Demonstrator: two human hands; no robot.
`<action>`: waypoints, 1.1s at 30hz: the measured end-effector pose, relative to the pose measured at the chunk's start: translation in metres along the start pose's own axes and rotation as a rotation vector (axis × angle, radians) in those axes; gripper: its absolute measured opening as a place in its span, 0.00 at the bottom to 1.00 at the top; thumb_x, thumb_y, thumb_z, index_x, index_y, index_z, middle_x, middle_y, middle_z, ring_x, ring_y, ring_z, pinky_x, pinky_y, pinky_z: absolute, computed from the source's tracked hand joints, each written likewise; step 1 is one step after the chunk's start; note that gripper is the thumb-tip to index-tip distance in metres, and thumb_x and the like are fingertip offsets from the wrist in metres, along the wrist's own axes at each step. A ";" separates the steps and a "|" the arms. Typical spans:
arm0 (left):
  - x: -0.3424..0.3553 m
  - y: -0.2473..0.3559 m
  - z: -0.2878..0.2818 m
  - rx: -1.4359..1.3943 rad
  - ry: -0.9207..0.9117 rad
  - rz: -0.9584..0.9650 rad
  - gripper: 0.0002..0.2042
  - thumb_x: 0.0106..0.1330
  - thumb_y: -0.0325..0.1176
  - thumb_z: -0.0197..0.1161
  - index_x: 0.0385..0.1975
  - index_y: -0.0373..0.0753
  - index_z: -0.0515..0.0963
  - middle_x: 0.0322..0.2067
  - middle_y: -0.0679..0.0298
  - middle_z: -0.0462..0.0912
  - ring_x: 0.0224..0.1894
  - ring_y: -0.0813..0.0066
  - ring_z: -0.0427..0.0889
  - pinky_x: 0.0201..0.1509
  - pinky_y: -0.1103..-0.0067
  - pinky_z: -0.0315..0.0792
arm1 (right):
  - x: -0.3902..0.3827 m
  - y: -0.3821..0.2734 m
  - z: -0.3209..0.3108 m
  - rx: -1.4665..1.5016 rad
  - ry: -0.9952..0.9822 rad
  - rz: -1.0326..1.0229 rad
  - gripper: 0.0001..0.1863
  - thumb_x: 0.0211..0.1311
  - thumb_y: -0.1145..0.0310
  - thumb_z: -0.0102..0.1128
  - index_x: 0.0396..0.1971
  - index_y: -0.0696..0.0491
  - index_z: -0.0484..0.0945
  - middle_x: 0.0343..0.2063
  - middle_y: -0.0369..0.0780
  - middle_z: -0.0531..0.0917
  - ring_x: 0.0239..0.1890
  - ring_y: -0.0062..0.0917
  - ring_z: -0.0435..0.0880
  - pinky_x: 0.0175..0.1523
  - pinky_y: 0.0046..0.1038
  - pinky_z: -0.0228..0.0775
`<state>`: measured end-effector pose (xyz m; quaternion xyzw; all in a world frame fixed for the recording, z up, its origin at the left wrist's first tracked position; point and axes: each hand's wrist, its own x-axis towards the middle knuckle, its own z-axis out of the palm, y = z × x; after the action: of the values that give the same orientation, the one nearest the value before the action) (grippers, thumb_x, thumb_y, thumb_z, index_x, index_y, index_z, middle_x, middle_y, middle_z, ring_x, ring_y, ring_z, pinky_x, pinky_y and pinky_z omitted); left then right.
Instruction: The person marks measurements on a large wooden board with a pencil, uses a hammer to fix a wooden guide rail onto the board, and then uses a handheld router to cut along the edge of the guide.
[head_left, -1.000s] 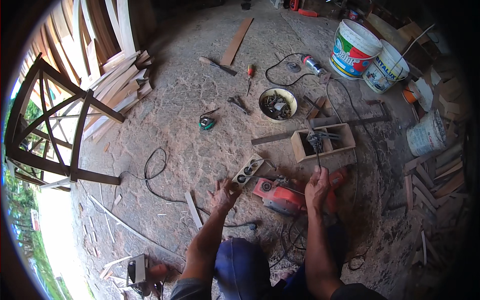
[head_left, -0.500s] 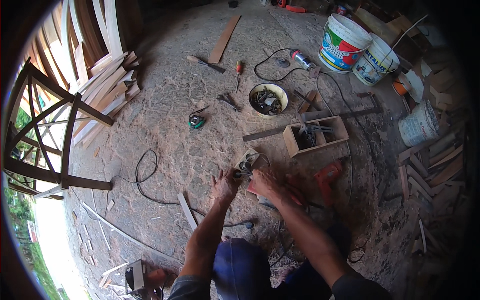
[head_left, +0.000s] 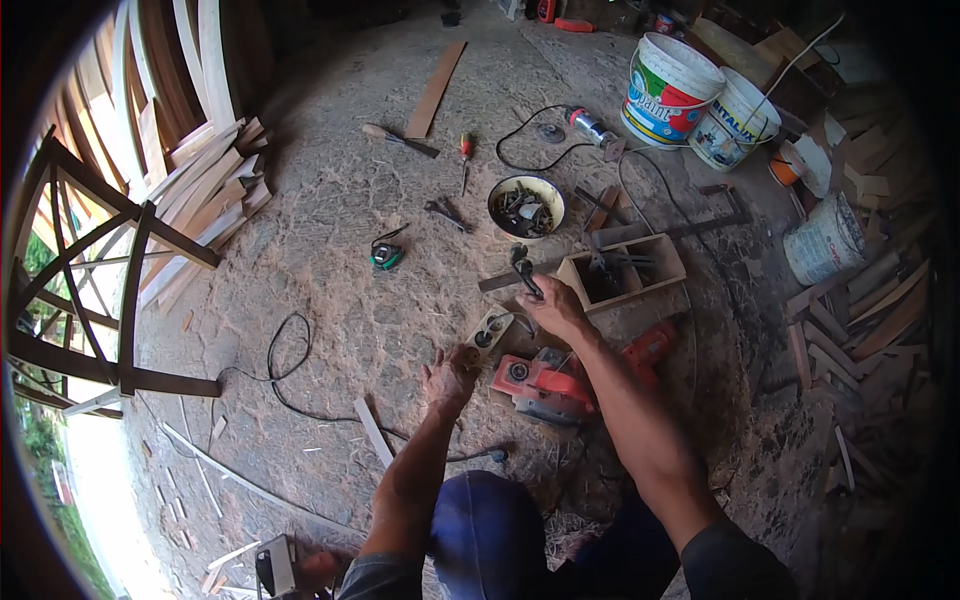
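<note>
My left hand (head_left: 449, 380) grips the near end of a pale power strip (head_left: 492, 329), whose dark round sockets show beyond the fingers. Beyond and to the right, my right hand (head_left: 556, 308) is closed around a black electric plug (head_left: 521, 264), raised clear of the strip. Below my right forearm lies a red electric planer (head_left: 545, 385). Part of a red drill (head_left: 652, 345) shows to the right of that arm. A second black plug (head_left: 497, 455) rests on the ground near my knee, its cord running left.
A wooden tool box (head_left: 625, 272) and a bowl of hardware (head_left: 526, 207) stand ahead. Around them lie a tape measure (head_left: 385, 256), a screwdriver (head_left: 466, 150), a chisel (head_left: 400, 139) and an angle grinder (head_left: 590, 125). Paint buckets (head_left: 670, 90) stand far right; a wooden frame (head_left: 125, 290) stands left.
My right hand has moved away from the power strip, drawing the black plug out and up. My left hand stays at the strip. The planer is now less covered by my arm.
</note>
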<state>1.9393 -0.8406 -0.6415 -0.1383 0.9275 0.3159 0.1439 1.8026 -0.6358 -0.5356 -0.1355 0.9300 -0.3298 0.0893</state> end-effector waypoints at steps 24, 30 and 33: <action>0.000 0.002 0.004 0.077 0.050 -0.018 0.23 0.63 0.44 0.67 0.58 0.53 0.73 0.62 0.69 0.76 0.71 0.60 0.65 0.73 0.43 0.49 | 0.010 -0.005 0.091 -0.445 -0.346 -0.106 0.12 0.58 0.66 0.62 0.41 0.53 0.83 0.43 0.48 0.85 0.50 0.43 0.84 0.53 0.43 0.77; -0.003 0.003 -0.005 0.083 0.000 -0.035 0.22 0.63 0.43 0.67 0.58 0.54 0.73 0.60 0.70 0.76 0.70 0.64 0.66 0.72 0.42 0.51 | 0.020 -0.018 0.031 -0.228 -0.329 -0.061 0.15 0.63 0.59 0.62 0.41 0.55 0.82 0.36 0.51 0.85 0.43 0.47 0.85 0.48 0.45 0.75; -0.006 0.014 -0.006 0.101 -0.028 -0.022 0.25 0.64 0.44 0.65 0.62 0.50 0.70 0.61 0.66 0.75 0.69 0.62 0.67 0.72 0.43 0.52 | -0.014 0.045 -0.004 -0.149 -0.133 -0.022 0.17 0.61 0.57 0.65 0.41 0.55 0.82 0.36 0.50 0.85 0.45 0.46 0.85 0.48 0.44 0.77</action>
<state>1.9389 -0.8329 -0.6279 -0.1368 0.9386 0.2692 0.1671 1.8056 -0.5951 -0.5602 -0.1734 0.9424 -0.2510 0.1370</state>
